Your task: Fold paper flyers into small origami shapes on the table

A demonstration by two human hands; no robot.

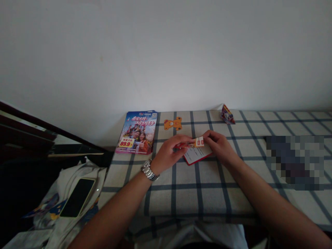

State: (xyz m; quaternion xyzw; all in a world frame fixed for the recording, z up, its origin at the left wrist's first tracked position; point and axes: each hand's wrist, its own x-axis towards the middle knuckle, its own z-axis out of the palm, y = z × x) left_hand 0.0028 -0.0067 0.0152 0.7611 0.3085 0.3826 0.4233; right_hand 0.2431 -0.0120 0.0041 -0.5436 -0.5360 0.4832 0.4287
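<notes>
My left hand (pixel 171 152), with a silver watch on its wrist, is closed on a small folded paper piece (pixel 199 141) in red, yellow and white. My right hand (pixel 219 145) is closed too, its thumb and fingertips pinching at the right end of the same piece. Just below both hands is a white printed sheet with a red edge (pixel 195 155), partly covered by my fingers; whether it is attached to the piece I cannot tell. An orange bear-shaped cutout (pixel 173 123) lies flat beyond my left hand.
A stack of colourful flyers (pixel 137 133) sits at the table's left edge. A small folded paper triangle (pixel 227 114) stands near the wall. The checked cloth (pixel 173 193) covers the table. To the left, a phone (pixel 77 197) rests on pale fabric. A blurred-out dark item (pixel 295 162) lies right.
</notes>
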